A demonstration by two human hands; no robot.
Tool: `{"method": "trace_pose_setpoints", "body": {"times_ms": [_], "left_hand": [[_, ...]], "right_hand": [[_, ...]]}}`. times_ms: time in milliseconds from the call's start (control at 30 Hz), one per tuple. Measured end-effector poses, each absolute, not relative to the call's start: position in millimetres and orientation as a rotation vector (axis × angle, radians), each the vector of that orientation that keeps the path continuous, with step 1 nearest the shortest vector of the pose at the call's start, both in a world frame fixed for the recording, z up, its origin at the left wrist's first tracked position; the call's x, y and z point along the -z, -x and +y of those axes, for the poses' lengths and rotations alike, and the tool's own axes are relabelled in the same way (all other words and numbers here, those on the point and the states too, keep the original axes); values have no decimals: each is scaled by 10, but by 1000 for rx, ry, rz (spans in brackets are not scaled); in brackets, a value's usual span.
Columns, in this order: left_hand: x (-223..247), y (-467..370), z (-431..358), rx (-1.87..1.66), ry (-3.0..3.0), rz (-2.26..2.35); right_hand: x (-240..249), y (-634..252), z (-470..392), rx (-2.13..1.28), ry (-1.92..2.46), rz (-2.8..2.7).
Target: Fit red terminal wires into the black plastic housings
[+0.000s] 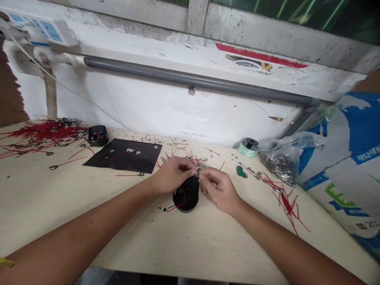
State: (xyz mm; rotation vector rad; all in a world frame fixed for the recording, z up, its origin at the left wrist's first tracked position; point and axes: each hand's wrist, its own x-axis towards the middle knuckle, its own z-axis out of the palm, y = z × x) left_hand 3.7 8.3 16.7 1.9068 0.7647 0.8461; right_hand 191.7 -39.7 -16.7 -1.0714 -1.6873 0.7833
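Observation:
My left hand and my right hand meet above a black rounded object at the middle of the table. Between their fingertips is a small metal part, pinched from both sides. Its details are too small to make out. A red wire curves over the black object and past its lower left edge. Just beyond my hands lie scattered metal parts with red wires.
A black sheet and a black device lie left, near a pile of red-wired parts. On the right are a spool, a green piece, a plastic bag of metal parts, red wires and a blue-white sack.

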Motion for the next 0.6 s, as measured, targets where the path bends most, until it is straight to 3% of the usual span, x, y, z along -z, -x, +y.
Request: {"method": "trace_pose_setpoints", "body": {"times_ms": [600], "left_hand": [[-162,-57,71,-761,-1728,796]], "right_hand": [[139,-1904,-422,-869,1126,-1629]]}}
